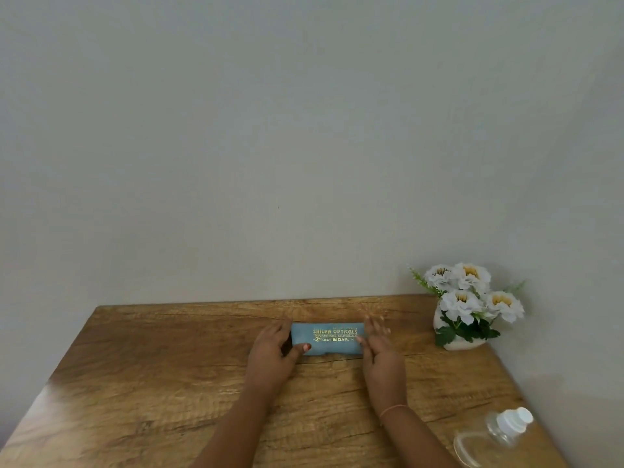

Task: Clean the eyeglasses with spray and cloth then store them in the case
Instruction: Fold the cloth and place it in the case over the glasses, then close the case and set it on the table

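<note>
A closed blue glasses case [329, 338] with gold lettering lies flat near the far edge of the wooden table [162, 383]. My left hand [273, 349] grips its left end, thumb on the lid and fingers behind. My right hand [378, 342] is at the case's right end, blurred, with fingers spread and the thumb touching the case. A clear spray bottle [493, 434] with a white cap lies on its side at the near right of the table. No eyeglasses and no cloth are in view.
A white pot of white artificial flowers [469, 305] stands at the table's far right corner against the wall. A plain grey wall rises right behind the table's far edge.
</note>
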